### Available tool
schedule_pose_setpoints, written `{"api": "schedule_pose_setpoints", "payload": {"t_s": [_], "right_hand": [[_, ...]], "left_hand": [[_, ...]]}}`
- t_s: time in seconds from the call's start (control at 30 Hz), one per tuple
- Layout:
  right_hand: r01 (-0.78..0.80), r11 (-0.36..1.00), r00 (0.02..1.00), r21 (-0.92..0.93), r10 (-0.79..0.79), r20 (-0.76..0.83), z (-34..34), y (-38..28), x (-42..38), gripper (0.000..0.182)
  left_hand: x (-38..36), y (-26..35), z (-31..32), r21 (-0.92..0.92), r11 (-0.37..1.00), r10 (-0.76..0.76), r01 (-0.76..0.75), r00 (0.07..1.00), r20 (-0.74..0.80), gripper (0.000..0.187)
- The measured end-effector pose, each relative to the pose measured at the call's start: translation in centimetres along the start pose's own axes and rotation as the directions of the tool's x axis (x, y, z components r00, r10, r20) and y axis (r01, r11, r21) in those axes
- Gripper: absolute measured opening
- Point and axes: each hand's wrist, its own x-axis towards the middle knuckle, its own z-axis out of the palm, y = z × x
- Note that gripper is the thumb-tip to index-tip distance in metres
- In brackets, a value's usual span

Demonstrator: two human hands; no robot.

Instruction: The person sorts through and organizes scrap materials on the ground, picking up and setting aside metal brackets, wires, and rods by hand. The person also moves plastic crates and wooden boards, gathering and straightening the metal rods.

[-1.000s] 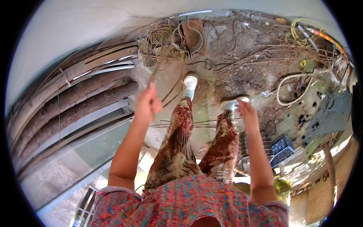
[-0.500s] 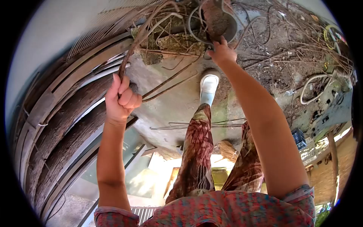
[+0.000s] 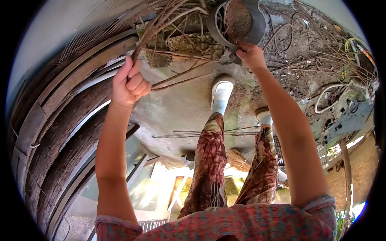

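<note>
My left hand [image 3: 132,83] is closed around a bundle of rusty bent rods [image 3: 155,30], which fan out upward. Two rod ends [image 3: 181,82] stick out to the right of the fist. At the top centre is a wide grey ring-shaped piece [image 3: 259,24], like a short length of pipe, with brown soil showing through its opening. The fingers of my right hand [image 3: 252,57] grip its lower edge, their tips partly hidden. Below it, a mossy broken block [image 3: 193,46] lies under the rods.
Long wooden beams [image 3: 68,120] are stacked along the wall at left. Loose wire and twigs litter the dirt [image 3: 297,60] at right, with a pale hose loop [image 3: 321,98]. Thin rods [image 3: 173,135] lie across the concrete floor [image 3: 169,112] behind my front shoe [image 3: 222,90].
My right hand and the grey ring have shifted slightly right, and the ring appears turned. The left fist still holds the rods. My rear foot has come into view.
</note>
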Motion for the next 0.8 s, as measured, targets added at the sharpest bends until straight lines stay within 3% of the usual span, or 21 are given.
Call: {"api": "schedule_pose_setpoints", "payload": {"t_s": [0.07, 0.13, 0.2, 0.23, 0.27, 0.3, 0.33, 0.37, 0.4, 0.43, 0.47, 0.5, 0.53, 0.57, 0.6, 0.67, 0.73, 0.8], "right_hand": [[-0.161, 0.986, 0.984, -0.044, 0.164, 0.065, -0.2, -0.2, 0.3, 0.024], [-0.186, 0.980, 0.970, -0.071, 0.195, 0.143, -1.4, -2.0, 0.2, 0.031], [-0.113, 0.983, 0.986, -0.145, 0.129, 0.103, -1.9, -2.4, -0.2, 0.030], [-0.105, 0.983, 0.991, -0.150, 0.117, 0.069, -1.3, -1.6, -0.1, 0.029], [-0.109, 0.982, 0.990, -0.152, 0.120, 0.068, -1.6, -2.0, -0.1, 0.029], [-0.190, 0.979, 0.970, -0.074, 0.199, 0.136, -1.9, -3.2, -0.2, 0.029], [-0.282, 0.959, 0.939, -0.001, 0.276, 0.207, -1.8, -4.3, -0.4, 0.029], [-0.246, 0.959, 0.957, -0.141, 0.263, 0.119, 0.2, -2.0, -0.4, 0.029], [-0.209, 0.936, 0.972, -0.285, 0.230, 0.042, 2.2, 0.3, 0.0, 0.029], [-0.172, 0.960, 0.983, -0.221, 0.183, 0.027, 1.8, -0.5, -0.4, 0.027], [-0.079, 0.990, 0.991, -0.116, 0.066, -0.113, 3.1, 0.7, -0.8, 0.026], [-0.075, 0.995, 0.988, -0.065, 0.065, -0.141, 2.6, -0.4, -1.3, 0.029], [-0.101, 0.993, 0.982, -0.058, 0.090, -0.169, 1.4, -2.3, -2.7, 0.033], [-0.149, 0.989, 0.966, 0.011, 0.148, -0.211, 0.8, -3.0, -3.7, 0.036], [-0.077, 0.993, 0.942, 0.085, 0.100, -0.320, 0.8, -2.4, -4.7, 0.038], [-0.247, 0.900, 0.916, 0.360, 0.338, -0.217, -1.0, -1.9, -7.1, 0.037], [-0.263, 0.845, 0.829, 0.467, 0.445, -0.339, -0.5, 2.5, -9.2, 0.031], [-0.435, 0.757, 0.718, 0.488, 0.618, -0.319, -1.5, 7.4, -11.5, 0.023]], "left_hand": [[1.8, 0.2, -2.5, -0.030, 0.998, -0.046, 0.049, 0.994, 0.103, 0.040], [3.5, 0.5, -5.2, -0.035, 0.997, -0.069, 0.068, 0.998, -0.012, 0.039], [5.6, 0.5, -8.3, 0.015, 0.994, -0.103, 0.105, 0.990, -0.098, 0.037], [6.8, 0.0, -10.1, 0.257, 0.963, 0.019, 0.082, 0.930, -0.368, 0.033], [7.4, -0.3, -11.4, 0.483, 0.867, 0.202, 0.124, 0.799, -0.566, 0.031], [7.2, -0.2, -11.9, 0.482, 0.867, 0.198, 0.125, 0.802, -0.563, 0.031], [6.9, -0.2, -12.3, 0.745, 0.636, 0.498, 0.203, 0.629, -0.597, 0.030], [8.7, -1.3, -12.4, 0.883, 0.346, 0.740, 0.318, 0.486, -0.465, 0.033], [9.0, -1.6, -13.7, 0.855, 0.465, 0.681, 0.230, 0.523, -0.512, 0.038], [8.7, -1.4, -15.3, 0.800, 0.582, 0.610, 0.148, 0.571, -0.549, 0.044], [8.3, -1.3, -15.0, 0.747, 0.587, 0.508, 0.311, 0.578, -0.639, 0.045], [7.5, -2.7, -15.0, 0.832, 0.523, 0.606, 0.186, 0.605, -0.516, 0.046], [6.9, -4.2, -15.7, 0.922, 0.371, 0.725, 0.113, 0.585, -0.364, 0.048], [6.1, -5.5, -12.8, 0.895, 0.407, 0.669, 0.181, 0.608, -0.427, 0.051], [5.1, -6.6, -9.6, 0.865, 0.431, 0.616, 0.255, 0.617, -0.489, 0.053], [3.8, -10.2, -8.6, 0.835, 0.291, 0.739, 0.467, 0.445, -0.506, 0.050], [2.5, -13.6, -7.6, 0.806, 0.509, 0.576, 0.302, 0.577, -0.579, 0.060], [3.1, -17.3, -0.1, 0.617, 0.750, 0.373, 0.240, 0.616, -0.694, 0.057]]}}
